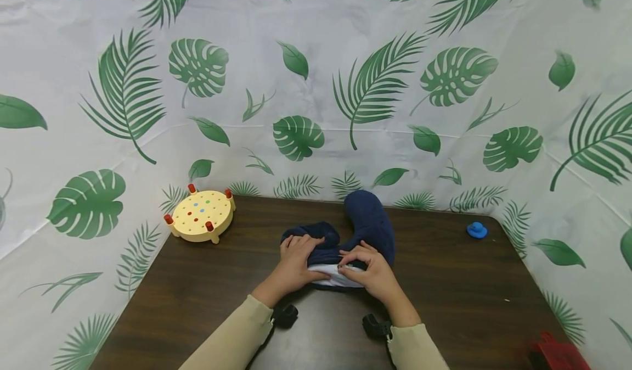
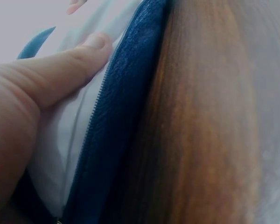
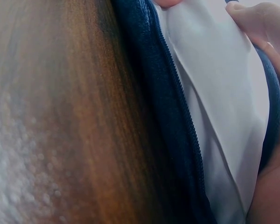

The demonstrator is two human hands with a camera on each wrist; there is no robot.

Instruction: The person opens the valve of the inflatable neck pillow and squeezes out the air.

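A navy blue U-shaped neck pillow (image 1: pixel 367 219) lies in the middle of the dark wooden table (image 1: pixel 469 293). Its zipper (image 2: pixel 116 116) is open along the near edge, and white inner fabric (image 1: pixel 328 274) shows through. My left hand (image 1: pixel 296 254) grips the pillow's left arm, with the thumb (image 2: pixel 60 70) pressed on the white fabric (image 2: pixel 60 140) beside the zipper teeth. My right hand (image 1: pixel 367 268) pinches the blue cover's edge over the white filling (image 3: pixel 219 93), its fingertips (image 3: pixel 261 23) curled round the fabric next to the zipper (image 3: pixel 177 107).
A round yellow peg board (image 1: pixel 201 215) with red pegs stands at the table's far left corner. A small blue object (image 1: pixel 476 230) lies at the far right, and a red object (image 1: pixel 558 353) sits at the near right edge. Leaf-print cloth walls the table in.
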